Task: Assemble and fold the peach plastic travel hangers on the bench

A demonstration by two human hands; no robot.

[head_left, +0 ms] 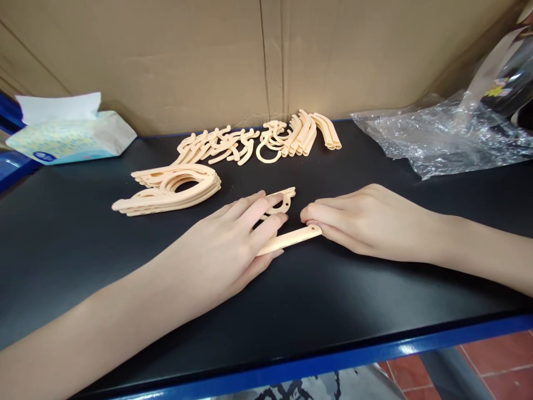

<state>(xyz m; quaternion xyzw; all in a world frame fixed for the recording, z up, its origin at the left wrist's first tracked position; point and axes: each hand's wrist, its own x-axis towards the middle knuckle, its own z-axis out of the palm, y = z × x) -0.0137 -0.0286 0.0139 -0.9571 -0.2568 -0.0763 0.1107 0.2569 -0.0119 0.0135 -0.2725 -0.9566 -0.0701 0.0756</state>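
A peach plastic folding hanger (291,239) lies low over the black table, partly hidden by my fingers. My left hand (237,239) is closed around it, thumb below and fingers across the top. A curved piece with a round hole (283,206) shows past those fingertips. My right hand (358,222) pinches the right end of the hanger's straight arm, near a small hole. To the left, a stack of folded hangers (195,194) lies on the table. Behind my hands are loose hanger arms (216,144), hooks (270,151) and wider curved pieces (306,133).
A tissue pack (70,136) stands at the back left. Crumpled clear plastic bags (449,139) cover the back right. A cardboard wall (187,61) rises behind the black table (333,311), whose front edge is blue (325,364).
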